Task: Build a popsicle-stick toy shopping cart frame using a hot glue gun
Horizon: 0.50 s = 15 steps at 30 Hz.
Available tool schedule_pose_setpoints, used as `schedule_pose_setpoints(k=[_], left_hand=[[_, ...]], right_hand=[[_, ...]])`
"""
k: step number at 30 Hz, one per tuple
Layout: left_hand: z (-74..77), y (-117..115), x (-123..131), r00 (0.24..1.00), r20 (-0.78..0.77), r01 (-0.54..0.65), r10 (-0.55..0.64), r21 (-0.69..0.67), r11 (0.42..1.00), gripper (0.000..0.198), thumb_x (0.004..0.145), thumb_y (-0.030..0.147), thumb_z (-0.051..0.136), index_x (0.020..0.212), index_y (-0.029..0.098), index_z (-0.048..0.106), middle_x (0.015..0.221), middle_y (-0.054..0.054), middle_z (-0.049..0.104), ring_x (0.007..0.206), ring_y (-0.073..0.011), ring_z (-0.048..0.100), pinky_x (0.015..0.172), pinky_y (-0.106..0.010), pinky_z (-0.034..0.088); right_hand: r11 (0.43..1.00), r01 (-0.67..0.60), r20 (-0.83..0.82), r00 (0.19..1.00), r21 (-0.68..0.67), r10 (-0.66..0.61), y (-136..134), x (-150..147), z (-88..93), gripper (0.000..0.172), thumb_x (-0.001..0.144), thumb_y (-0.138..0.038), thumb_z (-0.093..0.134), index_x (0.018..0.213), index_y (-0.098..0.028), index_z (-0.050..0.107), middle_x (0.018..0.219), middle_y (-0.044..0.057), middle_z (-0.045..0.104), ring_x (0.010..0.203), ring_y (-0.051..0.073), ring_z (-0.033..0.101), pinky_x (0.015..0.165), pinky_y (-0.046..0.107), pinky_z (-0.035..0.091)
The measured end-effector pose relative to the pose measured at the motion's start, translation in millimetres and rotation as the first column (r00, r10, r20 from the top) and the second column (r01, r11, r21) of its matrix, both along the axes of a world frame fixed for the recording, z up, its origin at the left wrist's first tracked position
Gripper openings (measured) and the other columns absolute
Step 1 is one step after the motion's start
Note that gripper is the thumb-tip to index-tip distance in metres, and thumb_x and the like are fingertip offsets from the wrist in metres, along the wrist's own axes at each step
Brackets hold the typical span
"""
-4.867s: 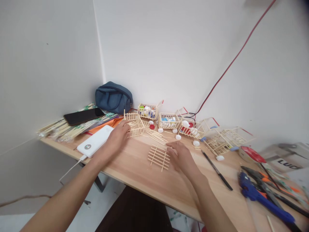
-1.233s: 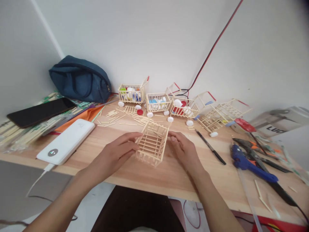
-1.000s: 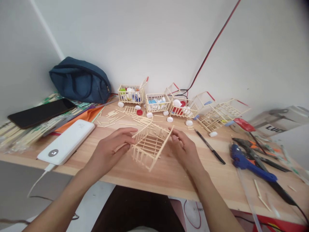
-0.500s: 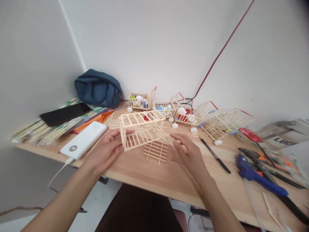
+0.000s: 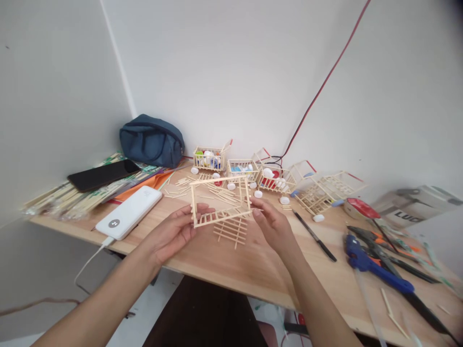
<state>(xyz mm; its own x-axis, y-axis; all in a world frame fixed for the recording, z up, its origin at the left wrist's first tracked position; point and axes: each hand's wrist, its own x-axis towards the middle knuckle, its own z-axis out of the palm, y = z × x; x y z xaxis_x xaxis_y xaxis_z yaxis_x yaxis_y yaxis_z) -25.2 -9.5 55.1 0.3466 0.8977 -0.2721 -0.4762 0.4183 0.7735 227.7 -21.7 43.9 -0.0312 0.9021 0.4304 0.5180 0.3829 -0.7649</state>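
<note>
A box-shaped frame of thin wooden sticks (image 5: 220, 180) hangs just above the table, held at both ends. My left hand (image 5: 177, 229) grips its left end, the fingers closed on the corner posts. At the right end, my right hand (image 5: 271, 221) pinches the frame between thumb and fingers. Under the frame, a flat stick lattice (image 5: 231, 231) lies on the table, partly covered by it. Loose cut sticks (image 5: 222, 194) are scattered just behind.
Small stick carts (image 5: 210, 158) with white wheels line the wall. On the left are a blue pouch (image 5: 152, 140), a phone (image 5: 103, 174) and a white power bank (image 5: 130, 212). A pen (image 5: 314, 236), blue glue gun (image 5: 376, 265) and pliers (image 5: 394, 255) lie right on the wooden table (image 5: 202, 255).
My right hand has moved left and taken hold of the frame's right end. The frame has turned so its long side faces me more squarely. The view has shifted slightly.
</note>
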Motion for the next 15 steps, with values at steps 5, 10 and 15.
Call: schedule_pose_setpoints(k=[5, 10, 15], left_hand=[[-0.2, 6, 8, 0.999, 0.029, -0.017, 0.018, -0.022, 1.000, 0.020, 0.085, 0.001, 0.055, 0.097, 0.007, 0.070, 0.102, -0.013, 0.075, 0.100, -0.0197, 0.071, 0.094, -0.027, 0.056], [-4.4, 15, 19, 0.998, 0.063, -0.004, 0.007, -0.047, 0.999, 0.019, 0.087, 0.000, 0.051, 0.095, 0.003, 0.068, 0.103, -0.019, 0.073, 0.101, -0.0244, 0.071, 0.092, -0.030, 0.058], [-1.7, 25, 31, 0.998, 0.068, 0.001, 0.004, -0.071, 0.997, 0.022, 0.091, 0.003, 0.046, 0.093, 0.002, 0.068, 0.094, -0.020, 0.074, 0.090, -0.0234, 0.074, 0.083, -0.029, 0.061]], right_hand=[[1.000, 0.024, 0.037, 0.999, 0.011, -0.024, 2, 4, -1.1, 0.034, 0.092, -0.040, 0.055, 0.119, -0.023, 0.065, 0.125, 0.009, 0.066, 0.112, 0.023, 0.062, 0.087, 0.036, 0.052], [0.991, 0.093, 0.105, 0.989, 0.096, -0.103, 7, 12, -1.4, 0.025, 0.089, -0.036, 0.059, 0.109, -0.022, 0.064, 0.116, 0.008, 0.068, 0.098, 0.021, 0.064, 0.078, 0.034, 0.052], [0.980, 0.115, 0.161, 0.977, 0.164, -0.142, 11, 23, 1.5, 0.021, 0.088, -0.034, 0.061, 0.105, -0.021, 0.064, 0.101, 0.007, 0.068, 0.079, 0.018, 0.061, 0.065, 0.030, 0.048]])
